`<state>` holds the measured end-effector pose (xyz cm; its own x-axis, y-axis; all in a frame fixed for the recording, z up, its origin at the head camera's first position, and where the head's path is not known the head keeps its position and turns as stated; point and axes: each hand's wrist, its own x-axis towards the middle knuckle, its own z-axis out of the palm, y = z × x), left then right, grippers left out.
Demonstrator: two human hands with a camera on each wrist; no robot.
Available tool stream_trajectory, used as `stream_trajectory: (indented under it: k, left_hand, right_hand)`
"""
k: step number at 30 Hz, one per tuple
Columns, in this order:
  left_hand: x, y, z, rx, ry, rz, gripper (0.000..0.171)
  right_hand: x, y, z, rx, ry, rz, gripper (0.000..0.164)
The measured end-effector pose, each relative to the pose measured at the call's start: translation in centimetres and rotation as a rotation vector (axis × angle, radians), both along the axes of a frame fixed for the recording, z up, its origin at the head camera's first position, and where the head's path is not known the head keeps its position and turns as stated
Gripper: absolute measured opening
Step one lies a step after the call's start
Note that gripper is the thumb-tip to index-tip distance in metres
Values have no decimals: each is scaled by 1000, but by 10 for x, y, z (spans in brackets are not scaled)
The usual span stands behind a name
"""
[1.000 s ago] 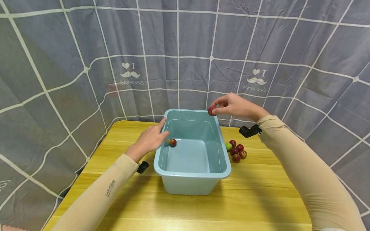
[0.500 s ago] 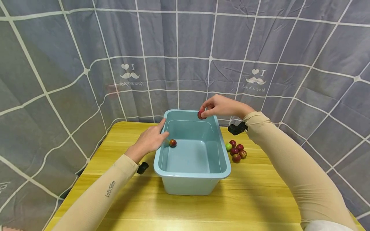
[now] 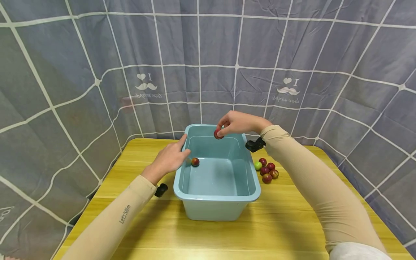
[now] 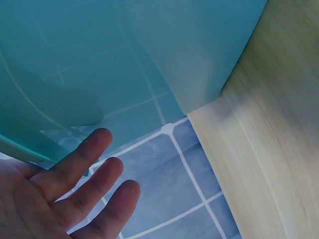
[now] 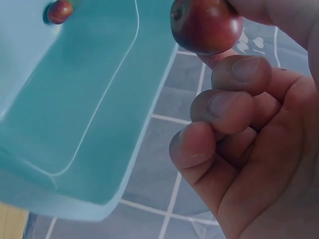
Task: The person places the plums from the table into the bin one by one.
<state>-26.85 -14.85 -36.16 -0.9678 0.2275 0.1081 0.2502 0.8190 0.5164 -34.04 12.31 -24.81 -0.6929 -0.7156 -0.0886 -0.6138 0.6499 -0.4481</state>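
A light blue plastic tub [image 3: 217, 198] stands on the table in the head view. My left hand [image 3: 169, 157] rests on its left rim, the thumb over the inside. In the left wrist view, three relaxed fingers [image 4: 102, 179] extend along the outside of the tub wall. My right hand [image 3: 239, 122] pinches a dark red plum [image 3: 217, 134] between thumb and fingertips, above the tub's far end. That plum [image 5: 207, 25] shows large in the right wrist view, the other fingers curled beneath it. Another plum [image 3: 195, 161] lies on the tub floor by the left wall.
Right of the tub, several red plums [image 3: 267, 178] and one green fruit [image 3: 258, 165] lie clustered on the wooden table [image 3: 286, 209]. A grey curtain [image 3: 182, 86] with white grid lines hangs behind and along the sides.
My right hand has moved left with the plum, from the tub's far right corner to over its far end. My left hand has stayed at the rim.
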Motion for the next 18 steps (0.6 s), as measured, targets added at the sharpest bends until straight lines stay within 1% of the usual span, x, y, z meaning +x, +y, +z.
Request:
stream_trajectory:
  k: [6, 13, 18]
  left_hand:
    - [1, 0, 1, -6, -1, -4, 74]
    - [1, 0, 1, 5, -3, 4, 75]
    - [2, 0, 2, 18, -5, 9, 76]
  right_hand:
    - [-5, -11, -8, 15, -26, -7, 16]
    - [-12, -22, -21, 77, -26, 3, 17]
    - [-15, -28, -25, 120, -35, -5, 17]
